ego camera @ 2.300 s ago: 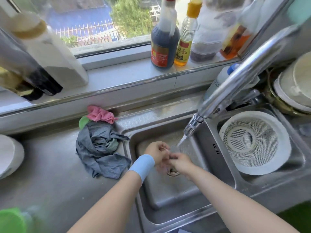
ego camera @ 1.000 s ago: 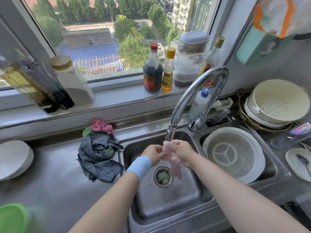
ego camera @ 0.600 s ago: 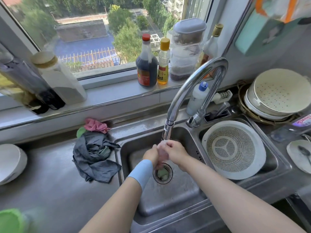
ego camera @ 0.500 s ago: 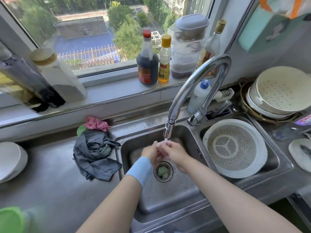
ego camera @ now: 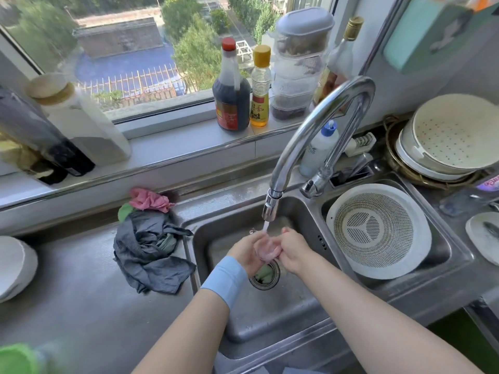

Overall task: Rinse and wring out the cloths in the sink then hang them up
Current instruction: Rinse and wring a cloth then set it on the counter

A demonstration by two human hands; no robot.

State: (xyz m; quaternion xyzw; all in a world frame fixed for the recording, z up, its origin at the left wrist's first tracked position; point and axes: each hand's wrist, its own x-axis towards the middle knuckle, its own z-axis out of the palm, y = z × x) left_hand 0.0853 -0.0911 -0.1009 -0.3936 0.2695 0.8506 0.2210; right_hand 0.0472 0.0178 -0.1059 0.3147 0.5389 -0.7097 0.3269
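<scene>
A small pink cloth (ego camera: 266, 249) is bunched between my left hand (ego camera: 244, 253) and my right hand (ego camera: 294, 249), both closed on it under the running faucet (ego camera: 272, 209). Water falls onto the cloth over the left sink basin (ego camera: 210, 233), just above the drain (ego camera: 266, 276). On the counter left of the sink lies a crumpled grey cloth (ego camera: 151, 252), with a pink cloth (ego camera: 149, 199) and a green one (ego camera: 124, 211) behind it.
A white colander (ego camera: 378, 230) fills the right basin. Stacked strainers and bowls (ego camera: 453, 133) stand at the far right. Bottles (ego camera: 233, 87) and jars line the windowsill. A white bowl (ego camera: 14, 265) sits at the left edge, something green (ego camera: 16, 360) at the bottom left.
The pink cloth hung lower from my hands a second ago. It is now gathered into a tight ball between both hands under the water stream. The cloths on the counter have not moved.
</scene>
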